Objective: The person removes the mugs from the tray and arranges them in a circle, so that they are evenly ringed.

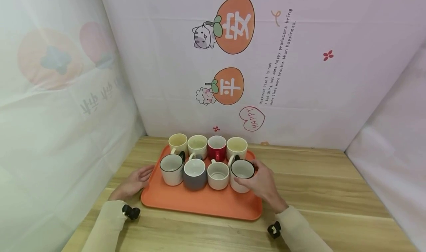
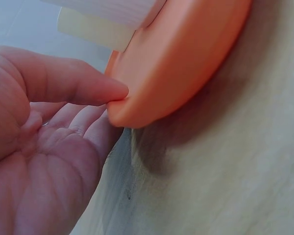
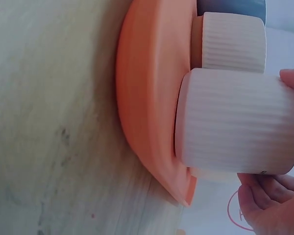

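Note:
My left hand (image 1: 134, 181) pinches the left rim of an orange tray (image 1: 199, 204), its thumb on top and its other fingers below the edge in the left wrist view. My right hand (image 1: 264, 182) grips a white ribbed mug with a black rim (image 3: 235, 122) at the right end of the front row, thumb on the near side and fingers around the far side. Beside that mug stand a small cream mug (image 1: 218, 181), a grey mug with a white inside (image 1: 195, 181) and another white mug with a black rim (image 1: 172, 177).
Behind them on the tray is a row with a yellowish mug (image 1: 178, 145), a pale green mug (image 1: 198, 148), a red mug (image 1: 216, 154) and a cream mug (image 1: 237, 152). A wooden table (image 1: 316, 181) lies under the tray. Printed white cloth (image 1: 186, 108) hangs behind and at both sides.

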### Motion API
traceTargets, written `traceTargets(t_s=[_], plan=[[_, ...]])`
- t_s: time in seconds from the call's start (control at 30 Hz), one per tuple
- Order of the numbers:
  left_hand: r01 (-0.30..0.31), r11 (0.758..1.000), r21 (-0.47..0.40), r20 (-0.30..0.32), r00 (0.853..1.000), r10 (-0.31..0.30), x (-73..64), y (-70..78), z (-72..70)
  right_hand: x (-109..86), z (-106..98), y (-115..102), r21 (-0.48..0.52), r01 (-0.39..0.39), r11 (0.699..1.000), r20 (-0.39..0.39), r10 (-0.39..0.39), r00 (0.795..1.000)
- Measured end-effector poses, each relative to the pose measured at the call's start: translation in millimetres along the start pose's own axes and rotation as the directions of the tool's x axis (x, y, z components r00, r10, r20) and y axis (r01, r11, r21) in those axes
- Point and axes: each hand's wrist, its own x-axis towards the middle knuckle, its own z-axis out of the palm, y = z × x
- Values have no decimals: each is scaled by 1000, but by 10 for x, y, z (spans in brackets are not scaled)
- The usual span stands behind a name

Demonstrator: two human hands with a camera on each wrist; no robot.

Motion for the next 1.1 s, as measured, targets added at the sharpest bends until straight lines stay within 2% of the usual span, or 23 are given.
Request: traceTargets(t_s=[0.17, 0.33, 0.57, 0.77, 0.93, 1.1], plan=[[6, 1000, 8, -3, 1000, -6, 1, 10, -4, 10, -84, -18, 1, 25, 1000, 36, -26, 999], [-3, 1000, 15, -1, 1000, 3, -1, 21, -6, 32, -250, -49, -2, 61, 998, 80, -61, 995], [19, 1000, -14, -11, 1000, -19, -4, 12, -6, 87, -559, -45, -45, 127, 991, 109, -122, 987], [38, 999, -10, -20, 999, -39, -9, 8, -3, 196, -864, 58, -106, 176, 979, 112, -164, 980], [11, 1000, 5, -1, 1000, -11, -20, 21, 3, 288, -1156, 176, -173, 164, 971, 120, -145, 982], [14, 1000, -27, 5, 1000, -14, -16, 10, 13, 384, -1444, 314, -200, 134, 971, 118, -112, 987]])
